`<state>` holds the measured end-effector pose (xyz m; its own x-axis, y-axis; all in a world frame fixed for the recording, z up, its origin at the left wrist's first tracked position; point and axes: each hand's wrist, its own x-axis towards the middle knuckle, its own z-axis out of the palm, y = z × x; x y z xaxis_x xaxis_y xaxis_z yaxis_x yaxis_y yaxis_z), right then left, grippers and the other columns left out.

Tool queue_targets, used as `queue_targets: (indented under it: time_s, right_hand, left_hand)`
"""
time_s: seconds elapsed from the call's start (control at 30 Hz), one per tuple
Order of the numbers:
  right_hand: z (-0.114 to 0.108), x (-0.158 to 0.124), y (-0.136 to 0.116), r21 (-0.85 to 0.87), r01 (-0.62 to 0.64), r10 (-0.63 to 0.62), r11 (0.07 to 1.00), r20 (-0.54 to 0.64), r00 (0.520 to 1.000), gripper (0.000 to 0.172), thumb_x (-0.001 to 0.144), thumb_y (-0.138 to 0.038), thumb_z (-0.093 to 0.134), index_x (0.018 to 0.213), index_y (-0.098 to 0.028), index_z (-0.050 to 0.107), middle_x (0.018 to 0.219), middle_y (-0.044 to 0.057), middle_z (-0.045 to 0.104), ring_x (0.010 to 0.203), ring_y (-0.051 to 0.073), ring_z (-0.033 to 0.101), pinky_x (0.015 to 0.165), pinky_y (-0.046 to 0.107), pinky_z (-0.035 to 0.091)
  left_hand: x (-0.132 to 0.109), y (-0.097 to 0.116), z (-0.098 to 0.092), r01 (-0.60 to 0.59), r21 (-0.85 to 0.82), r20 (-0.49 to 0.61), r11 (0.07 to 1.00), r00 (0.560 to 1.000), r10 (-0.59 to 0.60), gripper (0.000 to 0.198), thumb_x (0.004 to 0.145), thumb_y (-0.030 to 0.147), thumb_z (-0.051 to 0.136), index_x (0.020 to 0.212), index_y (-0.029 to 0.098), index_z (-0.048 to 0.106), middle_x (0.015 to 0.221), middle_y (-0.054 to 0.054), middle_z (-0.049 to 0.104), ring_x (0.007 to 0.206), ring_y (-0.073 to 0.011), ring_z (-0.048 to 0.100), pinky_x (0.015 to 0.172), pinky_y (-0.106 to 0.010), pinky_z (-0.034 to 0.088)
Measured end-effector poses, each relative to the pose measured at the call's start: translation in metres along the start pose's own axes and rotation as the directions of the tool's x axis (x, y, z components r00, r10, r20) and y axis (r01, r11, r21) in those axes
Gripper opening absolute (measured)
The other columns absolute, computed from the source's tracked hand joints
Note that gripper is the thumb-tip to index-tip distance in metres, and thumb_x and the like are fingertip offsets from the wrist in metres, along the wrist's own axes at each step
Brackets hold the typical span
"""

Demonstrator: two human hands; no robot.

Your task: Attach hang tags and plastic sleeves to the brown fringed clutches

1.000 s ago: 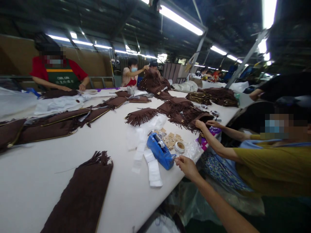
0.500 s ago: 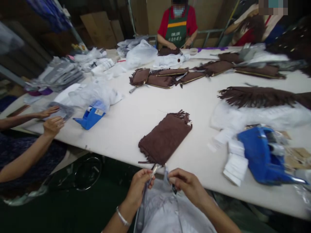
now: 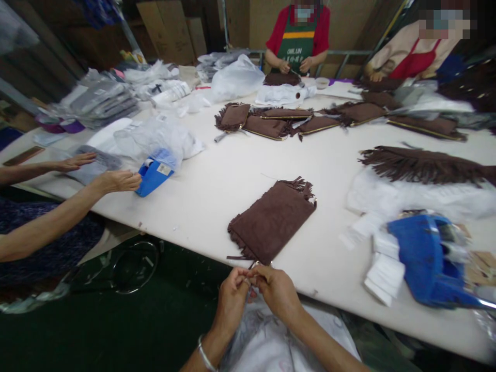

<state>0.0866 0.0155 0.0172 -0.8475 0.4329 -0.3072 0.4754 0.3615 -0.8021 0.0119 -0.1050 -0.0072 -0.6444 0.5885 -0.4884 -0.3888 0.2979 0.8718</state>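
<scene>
A dark brown fringed bag [image 3: 273, 222] lies flat on the white table [image 3: 201, 206], its near corner at the front edge. Just below that corner, my left hand [image 3: 232, 299] is closed in a pinch on the bag's strap, close to the metal fittings. My right hand [image 3: 277, 289] meets it there, thumb and fingertips pressed together on a small thing that the fingers mostly hide. Pale cloth [image 3: 267, 341] covers my lap below both hands.
To the right stand a blue tape dispenser [image 3: 418, 258] and folded white papers [image 3: 385, 268]. More brown bags [image 3: 267, 126] lie across the table. At left, a co-worker's hand [image 3: 120, 181] reaches to another blue dispenser [image 3: 155, 178]. Two people work at the far side.
My right hand has moved left to meet my left hand at the bag's corner. The co-worker's hand at left has reached right to the blue dispenser. The view has shifted slightly.
</scene>
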Motion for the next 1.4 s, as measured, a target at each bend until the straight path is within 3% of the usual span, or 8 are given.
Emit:
queue_targets:
  time_s: [0.17, 0.3, 0.43, 0.57, 0.67, 0.93, 1.2, 1.4]
  right_hand:
    - [-0.005, 0.002, -0.005, -0.222, -0.021, 0.024, 0.975, 0.008, 1.0, 0.022, 0.084, -0.015, 0.047, 0.089, -0.027, 0.065, 0.079, -0.002, 0.071, 0.074, 0.015, 0.064, 0.062, 0.022, 0.033]
    - [-0.01, 0.007, -0.004, -0.333, -0.039, 0.056, 0.942, 0.044, 0.997, 0.022, 0.08, -0.017, 0.051, 0.1, -0.024, 0.057, 0.076, 0.0, 0.069, 0.072, 0.016, 0.063, 0.059, 0.022, 0.029]
    - [-0.011, 0.012, -0.003, -0.386, -0.042, 0.072, 0.921, 0.064, 0.995, 0.029, 0.077, -0.014, 0.051, 0.104, -0.022, 0.052, 0.076, 0.001, 0.068, 0.073, 0.017, 0.063, 0.059, 0.023, 0.029]
    - [-0.008, 0.011, -0.002, -0.349, -0.05, 0.079, 0.936, 0.068, 0.995, 0.028, 0.076, -0.014, 0.051, 0.104, -0.023, 0.05, 0.075, 0.0, 0.067, 0.072, 0.017, 0.062, 0.06, 0.023, 0.031]
    - [-0.007, 0.009, 0.001, -0.264, -0.034, 0.055, 0.964, 0.073, 0.996, 0.029, 0.077, -0.013, 0.05, 0.104, -0.023, 0.049, 0.075, -0.002, 0.066, 0.072, 0.016, 0.062, 0.062, 0.022, 0.033]
    - [-0.011, 0.0, 0.007, -0.059, 0.141, -0.134, 0.988, 0.11, 0.985, 0.037, 0.077, -0.006, 0.046, 0.108, -0.024, 0.05, 0.084, -0.003, 0.066, 0.077, 0.012, 0.062, 0.068, 0.019, 0.039]
    - [-0.017, 0.006, 0.015, 0.084, 0.211, -0.223, 0.974, 0.165, 0.961, 0.043, 0.075, -0.001, 0.042, 0.109, -0.024, 0.058, 0.088, -0.002, 0.07, 0.08, 0.012, 0.064, 0.072, 0.019, 0.042]
    - [-0.022, 0.007, 0.011, 0.042, 0.19, -0.194, 0.981, 0.196, 0.961, 0.035, 0.079, -0.008, 0.047, 0.107, -0.026, 0.06, 0.086, -0.003, 0.072, 0.082, 0.013, 0.066, 0.072, 0.02, 0.042]
  left_hand:
    - [-0.008, 0.006, 0.002, -0.022, 0.055, -0.015, 0.998, 1.0, 0.023, 0.021, 0.083, 0.029, 0.052, 0.1, 0.018, 0.057, 0.088, -0.006, 0.071, 0.065, -0.0174, 0.064, 0.057, -0.026, 0.046]
    - [-0.012, 0.011, 0.004, -0.042, 0.018, 0.014, 0.999, 0.999, 0.041, 0.025, 0.081, 0.027, 0.056, 0.105, 0.019, 0.056, 0.093, -0.007, 0.072, 0.075, -0.0199, 0.066, 0.067, -0.028, 0.05]
    - [-0.007, 0.005, 0.004, -0.012, 0.014, -0.023, 1.0, 1.0, 0.013, 0.023, 0.08, 0.034, 0.06, 0.096, 0.018, 0.057, 0.078, -0.005, 0.071, 0.07, -0.019, 0.064, 0.064, -0.026, 0.047]
    - [0.001, -0.005, 0.007, 0.066, -0.116, -0.106, 0.991, 0.991, -0.078, 0.023, 0.075, 0.037, 0.066, 0.082, 0.016, 0.058, 0.065, -0.002, 0.066, 0.057, -0.0145, 0.057, 0.054, -0.023, 0.039]
    - [0.003, -0.006, 0.009, 0.117, -0.232, -0.108, 0.966, 0.983, -0.146, 0.02, 0.072, 0.033, 0.067, 0.076, 0.016, 0.058, 0.063, -0.002, 0.064, 0.054, -0.0136, 0.056, 0.053, -0.023, 0.04]
    - [0.004, -0.002, 0.005, 0.336, -0.525, 0.042, 0.782, 0.928, -0.37, 0.018, 0.061, 0.017, 0.075, 0.073, 0.014, 0.062, 0.064, -0.003, 0.065, 0.055, -0.0137, 0.059, 0.056, -0.024, 0.043]
    - [0.007, -0.01, -0.002, 0.443, -0.565, 0.18, 0.696, 0.889, -0.42, 0.012, 0.068, 0.009, 0.07, 0.078, 0.01, 0.065, 0.066, -0.005, 0.066, 0.056, -0.0129, 0.06, 0.055, -0.022, 0.045]
    - [0.006, -0.011, -0.005, 0.433, -0.546, 0.176, 0.717, 0.896, -0.407, 0.012, 0.07, 0.01, 0.069, 0.081, 0.01, 0.066, 0.068, -0.005, 0.065, 0.057, -0.0123, 0.06, 0.052, -0.021, 0.044]
